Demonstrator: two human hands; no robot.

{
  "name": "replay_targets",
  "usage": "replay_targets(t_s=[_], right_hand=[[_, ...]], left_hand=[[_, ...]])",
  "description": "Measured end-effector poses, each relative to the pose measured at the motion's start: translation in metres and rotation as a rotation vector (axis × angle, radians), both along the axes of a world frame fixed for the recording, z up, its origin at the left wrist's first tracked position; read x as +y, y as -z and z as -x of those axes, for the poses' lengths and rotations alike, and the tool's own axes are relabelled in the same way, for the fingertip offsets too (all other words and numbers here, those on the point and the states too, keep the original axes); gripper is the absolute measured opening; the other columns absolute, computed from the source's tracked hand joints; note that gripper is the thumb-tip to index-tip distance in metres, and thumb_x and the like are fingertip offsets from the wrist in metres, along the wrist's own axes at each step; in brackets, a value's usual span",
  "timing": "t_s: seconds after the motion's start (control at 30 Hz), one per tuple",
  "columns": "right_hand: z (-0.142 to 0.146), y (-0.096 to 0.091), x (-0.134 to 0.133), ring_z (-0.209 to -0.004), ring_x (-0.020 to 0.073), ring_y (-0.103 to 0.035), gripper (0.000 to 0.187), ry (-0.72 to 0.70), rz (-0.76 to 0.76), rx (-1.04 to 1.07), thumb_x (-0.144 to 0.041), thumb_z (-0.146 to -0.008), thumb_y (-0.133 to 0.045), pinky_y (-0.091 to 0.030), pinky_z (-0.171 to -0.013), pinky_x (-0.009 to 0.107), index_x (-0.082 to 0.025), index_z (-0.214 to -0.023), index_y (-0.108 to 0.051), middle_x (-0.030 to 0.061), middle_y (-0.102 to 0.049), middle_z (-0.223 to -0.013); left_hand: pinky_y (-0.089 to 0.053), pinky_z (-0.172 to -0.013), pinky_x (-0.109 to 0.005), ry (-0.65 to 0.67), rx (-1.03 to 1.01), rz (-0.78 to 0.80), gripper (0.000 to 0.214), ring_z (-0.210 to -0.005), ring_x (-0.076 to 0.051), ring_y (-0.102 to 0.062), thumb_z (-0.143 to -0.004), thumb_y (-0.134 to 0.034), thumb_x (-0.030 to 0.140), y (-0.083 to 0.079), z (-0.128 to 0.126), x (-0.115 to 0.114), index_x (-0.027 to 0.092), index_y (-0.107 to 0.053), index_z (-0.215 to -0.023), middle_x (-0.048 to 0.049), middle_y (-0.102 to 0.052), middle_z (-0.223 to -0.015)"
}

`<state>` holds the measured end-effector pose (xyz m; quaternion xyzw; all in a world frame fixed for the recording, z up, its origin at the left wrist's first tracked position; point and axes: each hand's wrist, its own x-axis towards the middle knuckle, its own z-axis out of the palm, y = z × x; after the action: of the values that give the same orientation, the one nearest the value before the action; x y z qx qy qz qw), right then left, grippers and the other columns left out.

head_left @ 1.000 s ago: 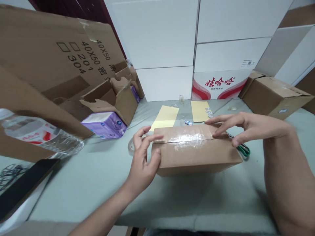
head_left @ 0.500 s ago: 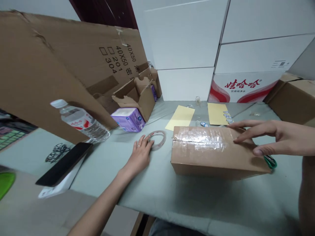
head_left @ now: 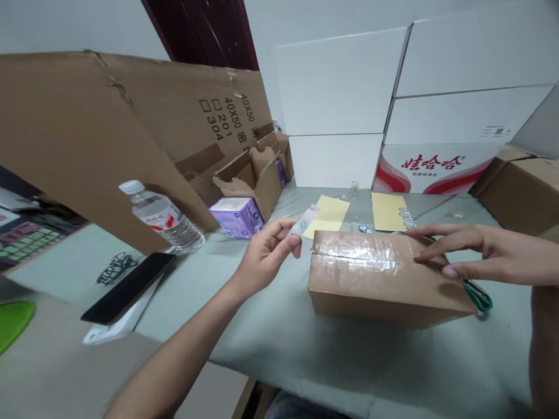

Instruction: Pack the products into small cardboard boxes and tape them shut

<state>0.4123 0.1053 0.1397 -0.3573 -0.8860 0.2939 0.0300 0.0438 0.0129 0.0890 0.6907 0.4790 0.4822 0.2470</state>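
Now the left hand (head_left: 265, 258), wrist angled up, pinches a small white strip (head_left: 303, 221), perhaps a label, in a tight grip above the surface (head_left: 349, 361), just beside the taped carton (head_left: 375, 285). The right hand (head_left: 489, 256) stretches across, grip open, fingertips apparently resting on the carton's top.

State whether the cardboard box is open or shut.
Shut: the cardboard box has its top flaps meeting at a seam, sealed under clear tape.

Cardboard carton (head_left: 384, 288) is brown, banded with clear tape; white case (head_left: 437, 169), right of centre, is marked with red waves; tissue pack (head_left: 236, 218) is coloured purple; paper sheets (head_left: 327, 215) are yellow.
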Motion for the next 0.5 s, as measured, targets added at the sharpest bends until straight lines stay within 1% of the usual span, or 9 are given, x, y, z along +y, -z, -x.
replay_targets(t_s=[0.03, 0.1, 0.13, 0.2, 0.23, 0.3, 0.43, 0.5], right_hand=[[0.000, 0.001, 0.000, -0.142, 0.0399, -0.039, 0.040, 0.004, 0.005, 0.003, -0.057, -0.081, -0.068, -0.038, -0.115, 0.053, -0.036, -0.113, -0.077, 0.0023, -0.050, -0.152], [0.000, 0.002, 0.000, -0.143, 0.0400, -0.039, 0.042, -0.006, 0.017, 0.016, -0.057, -0.079, -0.069, -0.036, -0.116, 0.053, -0.035, -0.114, -0.076, 0.0027, -0.048, -0.153], [0.000, 0.002, 0.000, -0.142, 0.0399, -0.039, 0.042, -0.011, 0.018, 0.025, -0.057, -0.079, -0.069, -0.036, -0.116, 0.053, -0.035, -0.114, -0.076, 0.0029, -0.047, -0.154], [0.002, 0.001, -0.002, -0.141, 0.0388, -0.043, 0.042, -0.016, 0.014, 0.038, -0.057, -0.081, -0.068, -0.036, -0.116, 0.053, -0.033, -0.114, -0.076, 0.0034, -0.047, -0.154], [0.003, 0.001, -0.003, -0.139, 0.0380, -0.044, 0.042, -0.015, 0.008, 0.040, -0.058, -0.081, -0.067, -0.037, -0.115, 0.052, -0.032, -0.113, -0.077, 0.0038, -0.048, -0.153], [0.005, -0.002, -0.007, -0.137, 0.0365, -0.047, 0.041, -0.002, -0.005, 0.036, -0.058, -0.082, -0.065, -0.039, -0.113, 0.050, -0.032, -0.111, -0.077, 0.0040, -0.050, -0.151], [0.012, -0.007, -0.019, -0.132, 0.0334, -0.052, 0.036, 0.046, -0.043, 0.001, -0.054, -0.084, -0.063, -0.043, -0.108, 0.045, -0.030, -0.106, -0.078, 0.0044, -0.052, -0.148], [0.018, -0.009, -0.028, -0.122, 0.0305, -0.059, 0.031, 0.091, -0.117, 0.029, -0.050, -0.086, -0.061, -0.047, -0.099, 0.042, -0.026, -0.099, -0.077, 0.0062, -0.059, -0.138]], left_hand=[[-0.048, -0.062, -0.027, 0.030, -0.074, -0.009, 0.041, -0.064, -0.015, -0.058, -0.092, -0.054, 0.057, -0.008, -0.011, 0.001, 0.018, -0.057, -0.104, -0.0006, -0.060, -0.070], [-0.045, -0.060, -0.024, 0.112, -0.206, -0.009, 0.038, -0.066, -0.013, -0.056, -0.090, -0.061, 0.052, -0.020, -0.031, 0.002, 0.017, -0.060, -0.102, -0.0022, -0.062, -0.078], [-0.045, -0.062, -0.024, 0.155, -0.241, -0.002, 0.036, -0.070, -0.014, -0.058, -0.090, -0.062, 0.050, -0.024, -0.040, 0.002, 0.016, -0.060, -0.104, -0.0039, -0.064, -0.085], [-0.046, -0.070, -0.025, 0.222, -0.228, 0.006, 0.033, -0.083, -0.016, -0.061, -0.093, -0.059, 0.044, -0.030, -0.056, 0.001, 0.017, -0.059, -0.113, -0.0071, -0.066, -0.101], [-0.046, -0.074, -0.026, 0.242, -0.198, 0.004, 0.032, -0.090, -0.017, -0.061, -0.095, -0.056, 0.041, -0.030, -0.062, 0.001, 0.018, -0.058, -0.116, -0.0078, -0.065, -0.107], [-0.045, -0.081, -0.028, 0.253, -0.083, 0.008, 0.028, -0.097, -0.019, -0.060, -0.096, -0.053, 0.035, -0.029, -0.073, -0.001, 0.019, -0.056, -0.119, -0.0076, -0.064, -0.112], [-0.044, -0.085, -0.032, 0.254, 0.260, 0.023, 0.021, -0.095, -0.021, -0.059, -0.094, -0.048, 0.019, -0.023, -0.089, -0.003, 0.018, -0.056, -0.113, -0.0066, -0.064, -0.103], [-0.044, -0.086, -0.035, 0.252, 0.377, -0.029, 0.019, -0.097, -0.023, -0.057, -0.092, -0.046, 0.015, -0.021, -0.096, -0.003, 0.017, -0.056, -0.109, -0.0075, -0.063, -0.102]])
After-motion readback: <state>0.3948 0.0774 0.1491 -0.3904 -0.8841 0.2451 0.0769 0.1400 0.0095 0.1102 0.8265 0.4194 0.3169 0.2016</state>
